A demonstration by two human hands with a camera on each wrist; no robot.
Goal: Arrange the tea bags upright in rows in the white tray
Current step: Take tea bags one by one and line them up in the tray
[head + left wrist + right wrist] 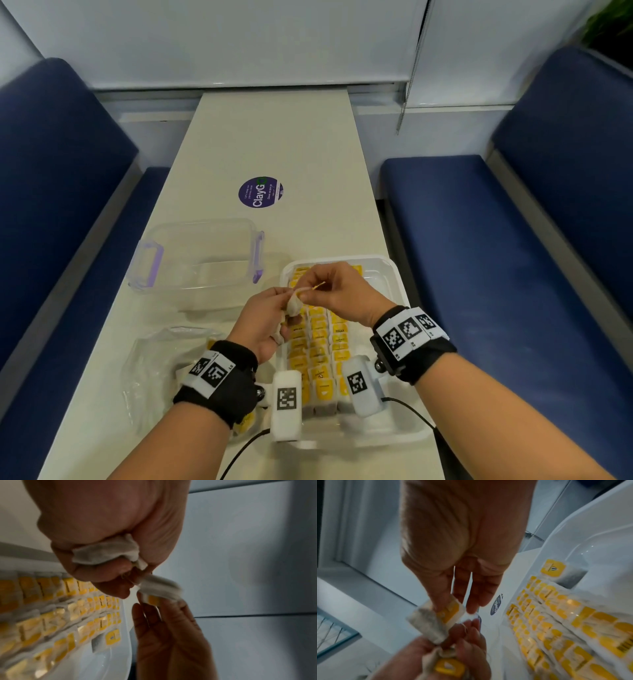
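The white tray holds three rows of upright tea bags with yellow tags, seen too in the wrist views as tea bags and tea bags. Above the tray's left side my left hand grips a bunch of tea bags in its fist. My right hand pinches one tea bag by its yellow tag between thumb and fingers, right against the left hand's fingertips. The far right part of the tray floor is bare.
A clear plastic box with purple clips stands left of the tray. A crumpled clear bag with a few tea bags lies under my left forearm. A purple round sticker marks the table. Blue benches flank both sides.
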